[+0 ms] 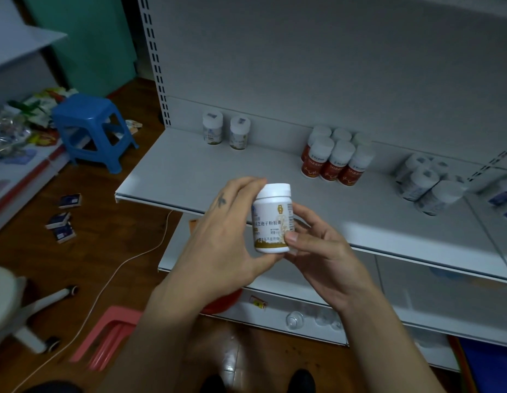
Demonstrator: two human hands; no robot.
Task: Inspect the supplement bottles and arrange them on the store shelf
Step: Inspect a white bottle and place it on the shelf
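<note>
The white supplement bottle (273,219) is upright in the middle of the frame, held in the air just in front of the shelf's front edge. Its white cap is on, and its gold-trimmed label with printed characters faces the person. The left hand (224,236) wraps it from the left, with the fingers reaching up beside the cap and the thumb down near the base. The right hand (323,251) pinches it from the right, with the thumb pressed on the lower label and the fingers curled behind. Both hands are clamped on this one bottle.

Behind it the grey shelf (189,171) runs across the frame. At the back of the shelf, above centre, a pair of white-capped bottles (212,131) stands side by side. Right of centre, red-labelled bottles (336,160) stand packed in two tight rows. Further right, near the frame's edge, is a blurred cluster of white bottles with blue print (425,182).

Below the hands a lower shelf (303,293) shows.

On the wooden floor, a blue stool (90,123) stands at upper left. Three small dark boxes (62,219) lie scattered at mid left. A white cable (127,262) trails down toward the lower left corner, where a pink stool (110,333) lies.
</note>
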